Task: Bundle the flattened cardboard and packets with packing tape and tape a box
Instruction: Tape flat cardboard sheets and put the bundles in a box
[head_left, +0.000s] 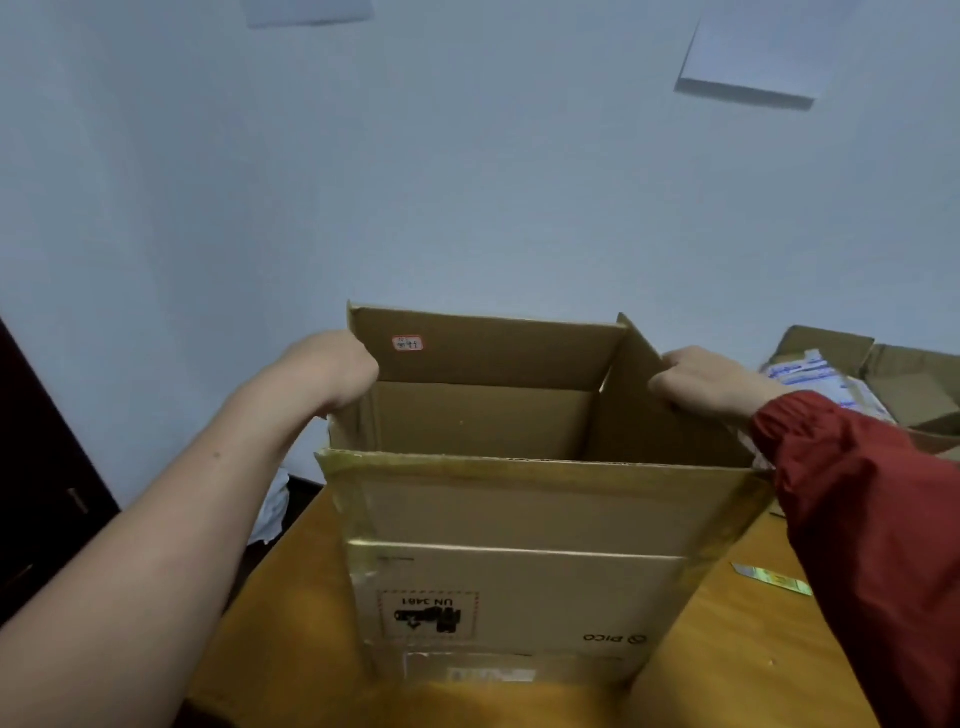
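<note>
The box (519, 587) stands open on the table (727, 649), straight ahead between both hands. Its near face carries an upside-down "UN 3481" label and "PICO" print, with glossy tape along the top edge and corners. A small shiny strip (771, 578) lies on the table to its right. Both arms reach forward, the left one bare, the right one in a red sleeve (857, 493). The left hand (332, 369) grips the left side flap and the right hand (706, 382) grips the right side flap, fingers curled over the edges. The far flap stands upright and bears a red-bordered sticker (407, 343). Beyond, to the right, a second box (904, 384) holds packets (810, 374).
</note>
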